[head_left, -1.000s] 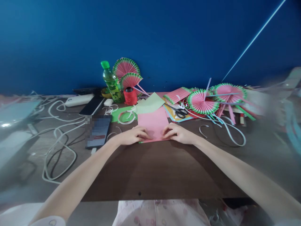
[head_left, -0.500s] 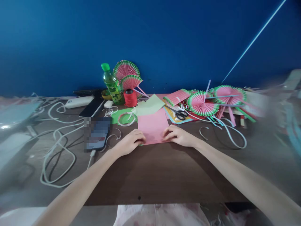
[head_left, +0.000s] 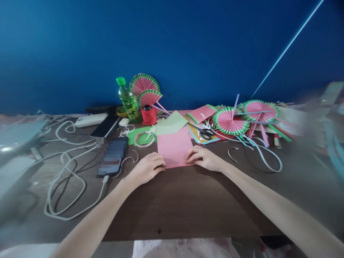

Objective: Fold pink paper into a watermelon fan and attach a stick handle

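Note:
A pink sheet of paper [head_left: 174, 147] lies flat on the brown table, its near edge toward me. My left hand [head_left: 150, 165] is at its near left corner, with curled fingers closed at the edge. At the near right corner, my right hand [head_left: 205, 157] has its thumb and fingers pinched on the sheet. Behind the pink sheet, a pale green sheet [head_left: 172, 123] overlaps its far edge. Brighter green paper [head_left: 131, 135] lies to the left, under a roll of narrow white tape [head_left: 144, 144]. Black-handled scissors [head_left: 205, 133] rest on coloured packets to the right.
Pleated pink-and-green paper fans [head_left: 231, 121] are piled at the back right, and more lean on the blue wall [head_left: 172, 46]. A green-capped bottle [head_left: 129, 102] stands beside a red cylinder [head_left: 149, 115]. Left lie a phone [head_left: 113, 157] and looping white cable [head_left: 83, 186].
The view has tilted slightly, so the whole scene sits a little lower. Both hands stay at the pink sheet's near corners, and the green sliver by my left fingertips no longer shows.

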Demonstrator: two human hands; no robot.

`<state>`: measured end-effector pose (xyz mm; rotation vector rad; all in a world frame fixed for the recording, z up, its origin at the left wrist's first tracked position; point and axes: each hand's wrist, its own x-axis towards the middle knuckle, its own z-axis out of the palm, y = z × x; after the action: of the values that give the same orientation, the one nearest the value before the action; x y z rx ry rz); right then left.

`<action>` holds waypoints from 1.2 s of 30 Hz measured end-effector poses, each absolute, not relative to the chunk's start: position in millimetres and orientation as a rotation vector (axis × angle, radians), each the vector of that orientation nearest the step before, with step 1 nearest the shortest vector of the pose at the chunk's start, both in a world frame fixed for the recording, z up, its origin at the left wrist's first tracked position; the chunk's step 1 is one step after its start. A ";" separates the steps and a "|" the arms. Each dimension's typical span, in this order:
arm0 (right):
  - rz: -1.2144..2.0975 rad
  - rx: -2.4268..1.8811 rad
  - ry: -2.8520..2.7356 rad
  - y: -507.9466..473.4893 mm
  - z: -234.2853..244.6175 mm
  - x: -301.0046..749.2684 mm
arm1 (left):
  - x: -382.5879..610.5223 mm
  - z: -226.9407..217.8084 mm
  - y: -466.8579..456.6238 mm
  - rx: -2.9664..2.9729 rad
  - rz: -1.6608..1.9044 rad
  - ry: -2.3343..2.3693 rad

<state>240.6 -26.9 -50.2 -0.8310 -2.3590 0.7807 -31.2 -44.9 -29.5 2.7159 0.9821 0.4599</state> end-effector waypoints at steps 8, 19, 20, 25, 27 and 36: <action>0.598 -0.847 -2.267 -30.3 -54.7 239.7 | -28.5 -39.4 -42.4 2.991 0.534 1.079; 0.239 -0.893 -2.329 -36.3 -54.1 237.6 | -25.2 -41.6 -41.3 2.916 0.620 1.177; 0.207 -0.906 -2.319 -36.0 -55.1 237.5 | -25.3 -41.7 -40.9 2.909 0.623 1.172; 0.138 -0.927 -2.306 -34.7 -60.4 236.9 | -25.1 -42.0 -40.7 2.892 0.651 1.172; 0.127 -0.929 -2.304 -34.5 -61.3 236.4 | -24.8 -41.8 -41.3 2.897 0.662 1.174; 0.113 -0.957 -2.326 -36.8 -58.9 234.6 | -25.7 -42.2 -41.9 2.919 0.647 1.187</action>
<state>234.6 -36.8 -58.9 -0.9572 -2.3258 0.1127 -25.7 -41.9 -42.2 2.9190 1.1867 0.6466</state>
